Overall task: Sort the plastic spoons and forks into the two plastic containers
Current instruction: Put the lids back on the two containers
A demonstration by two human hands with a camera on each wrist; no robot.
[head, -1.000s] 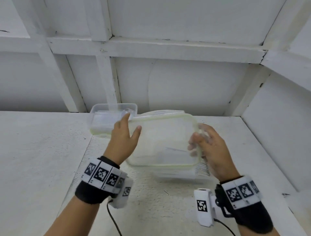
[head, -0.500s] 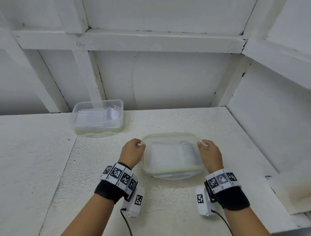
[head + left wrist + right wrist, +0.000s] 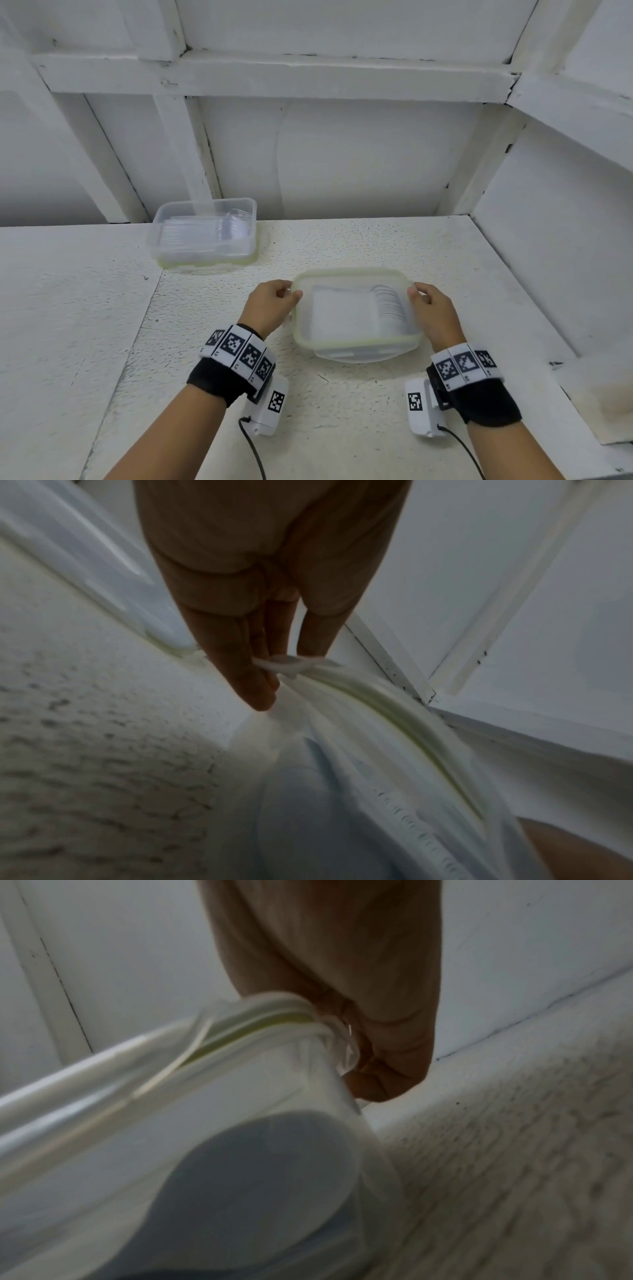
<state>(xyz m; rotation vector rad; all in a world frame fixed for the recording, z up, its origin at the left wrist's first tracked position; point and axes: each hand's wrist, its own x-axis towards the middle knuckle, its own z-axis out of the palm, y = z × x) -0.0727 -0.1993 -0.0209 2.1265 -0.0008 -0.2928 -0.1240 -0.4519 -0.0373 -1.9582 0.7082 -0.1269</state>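
Lid point(image 3: 352, 277) now down on near box point(image 3: 356, 356) vs held up 1 s ago. L hand point(image 3: 270, 306) & R hand point(image 3: 433, 317) pinch its side tabs. 2 boxes; other box point(image 3: 205, 233) back-left on table point(image 3: 342, 428), cutlery inside both.

Both your forearms reach forward side by side, each wrist wrapped in a black band with checkered markers. Your left hand point(image 3: 270, 305) curls, thumb and fingers point(image 3: 240, 653) pinching a lid point(image 3: 352, 339) edge. Your right hand point(image 3: 433, 313) curls likewise, gripping the opposite edge.
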